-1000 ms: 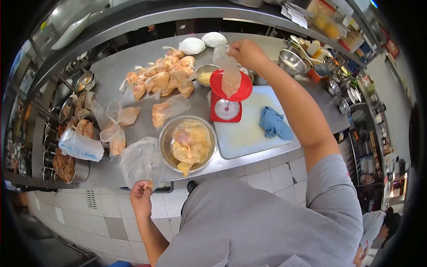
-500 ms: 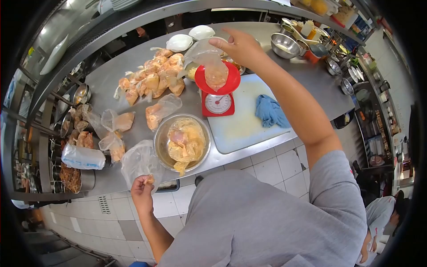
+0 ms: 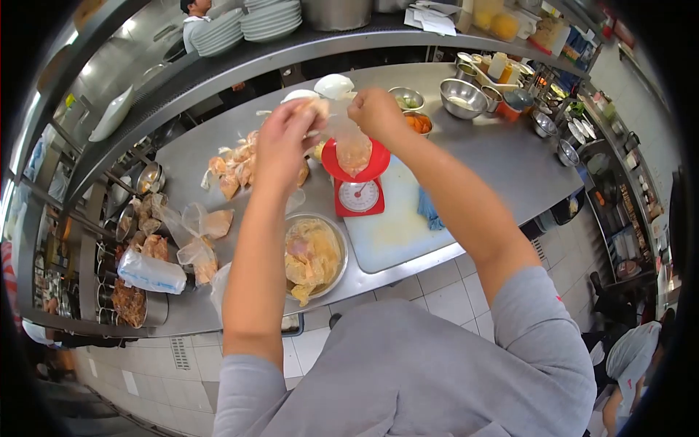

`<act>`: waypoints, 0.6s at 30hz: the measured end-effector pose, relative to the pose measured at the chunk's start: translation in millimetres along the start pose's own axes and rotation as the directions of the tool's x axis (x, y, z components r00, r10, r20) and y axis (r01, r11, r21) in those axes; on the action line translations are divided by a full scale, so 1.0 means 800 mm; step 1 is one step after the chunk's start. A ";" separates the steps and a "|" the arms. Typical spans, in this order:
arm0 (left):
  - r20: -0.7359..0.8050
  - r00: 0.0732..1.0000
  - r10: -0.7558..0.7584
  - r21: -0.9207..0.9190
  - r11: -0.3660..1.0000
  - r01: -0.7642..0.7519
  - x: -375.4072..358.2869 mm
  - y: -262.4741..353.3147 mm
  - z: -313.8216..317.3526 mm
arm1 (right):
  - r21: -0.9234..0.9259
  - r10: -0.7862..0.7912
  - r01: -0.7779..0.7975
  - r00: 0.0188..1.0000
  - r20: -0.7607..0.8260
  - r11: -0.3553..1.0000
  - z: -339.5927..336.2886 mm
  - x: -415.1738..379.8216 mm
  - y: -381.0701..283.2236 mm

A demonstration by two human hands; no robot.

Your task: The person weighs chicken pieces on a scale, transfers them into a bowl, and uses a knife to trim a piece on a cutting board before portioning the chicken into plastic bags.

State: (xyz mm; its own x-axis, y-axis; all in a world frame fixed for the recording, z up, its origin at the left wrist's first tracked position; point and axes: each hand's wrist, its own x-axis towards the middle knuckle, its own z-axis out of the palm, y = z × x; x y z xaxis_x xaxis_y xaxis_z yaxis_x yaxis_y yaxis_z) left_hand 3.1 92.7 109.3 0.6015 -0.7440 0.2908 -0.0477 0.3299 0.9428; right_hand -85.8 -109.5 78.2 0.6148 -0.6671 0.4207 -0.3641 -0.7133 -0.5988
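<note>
Above the red kitchen scale (image 3: 359, 198) my right hand (image 3: 380, 116) is closed, pinching the upper edge of a clear plastic bag (image 3: 342, 120). Pale pink meat (image 3: 354, 156) fills the bottom of that bag, which rests on the scale's red pan (image 3: 380, 162). My left hand (image 3: 285, 138) is just left of the bag's mouth, its fingers closed on a small piece of meat (image 3: 318, 108), partly blurred. A steel bowl (image 3: 344, 256) below the scale holds yellowish plastic with some meat in it. Several filled meat bags (image 3: 231, 169) lie behind my left forearm.
A white cutting board (image 3: 393, 240) with a blue cloth (image 3: 429, 211) lies right of the scale. Steel bowls (image 3: 464, 98) stand at the back right. Loose bags of meat (image 3: 200, 255) and a plastic roll (image 3: 153, 272) lie left. An overhead shelf (image 3: 320, 45) bears stacked plates.
My left hand has risen from the table's front edge to beside the bag's mouth, carrying the meat piece. My right hand has closed on the bag's edge. The view has tilted up.
</note>
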 end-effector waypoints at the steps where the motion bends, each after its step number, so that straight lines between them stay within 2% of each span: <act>1: 0.041 0.997 -0.070 -0.038 0.997 0.072 0.031 -0.007 0.015 | 0.034 0.030 -0.030 1.000 0.003 0.999 -0.004 -0.003 -0.003; 2: 0.055 0.996 -0.064 -0.038 0.997 0.066 0.063 -0.019 0.021 | 0.068 0.065 -0.065 0.998 0.004 0.996 -0.008 -0.006 -0.004; 4: 0.171 0.948 -0.269 0.346 0.917 0.198 0.109 -0.051 0.023 | 0.061 0.051 -0.048 0.998 -0.048 0.997 -0.006 -0.008 0.002; 5: 0.187 0.945 -0.268 0.352 0.916 0.190 0.116 -0.056 0.025 | 0.055 0.030 -0.025 0.996 -0.084 0.998 -0.006 -0.009 0.005; 7: 0.132 0.904 -0.408 0.764 0.623 0.169 0.131 -0.065 0.026 | 0.055 0.042 -0.037 0.994 -0.104 0.998 -0.008 -0.009 0.010; 8: 0.144 0.902 -0.407 0.769 0.620 0.157 0.134 -0.076 0.022 | 0.052 0.044 -0.038 0.993 -0.106 0.998 -0.011 -0.008 0.013; 10: 0.284 0.920 -0.271 0.814 0.575 -0.083 0.130 -0.086 0.013 | 0.102 0.051 -0.039 0.992 -0.119 0.994 -0.016 -0.011 0.020; 11: 0.380 0.907 -0.184 0.876 0.386 -0.288 0.132 -0.081 0.008 | 0.150 0.049 -0.030 0.992 -0.119 0.988 -0.015 -0.013 0.023; 12: 0.378 0.907 -0.188 0.877 0.385 -0.286 0.134 -0.079 0.008 | 0.153 0.050 -0.032 0.992 -0.117 0.988 -0.016 -0.013 0.025; 14: 0.400 0.910 -0.110 0.903 0.219 -0.370 0.128 -0.055 0.013 | 0.072 -0.001 0.014 0.983 -0.182 0.997 -0.015 -0.008 0.028; 15: 0.368 0.922 -0.123 0.904 0.278 -0.324 0.131 -0.051 0.013 | 0.076 0.000 0.013 0.985 -0.175 0.997 -0.015 -0.009 0.029; 16: 0.362 0.923 -0.129 0.907 0.278 -0.316 0.126 -0.044 0.014 | 0.094 0.006 0.010 0.986 -0.167 0.996 -0.020 -0.011 0.025; 18: 0.312 0.950 -0.018 0.904 0.314 -0.291 0.119 -0.031 0.018 | 0.116 0.011 0.007 0.988 -0.153 0.993 -0.031 -0.016 0.019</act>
State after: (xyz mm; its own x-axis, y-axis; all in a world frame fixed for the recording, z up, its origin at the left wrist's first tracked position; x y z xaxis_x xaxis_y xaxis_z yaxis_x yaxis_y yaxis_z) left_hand 49.7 5.4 115.7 0.3231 -0.8942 0.3100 -0.9107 -0.2048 0.3586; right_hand -116.3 -117.1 80.8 0.4966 -0.6997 0.5137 -0.2764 -0.6885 -0.6705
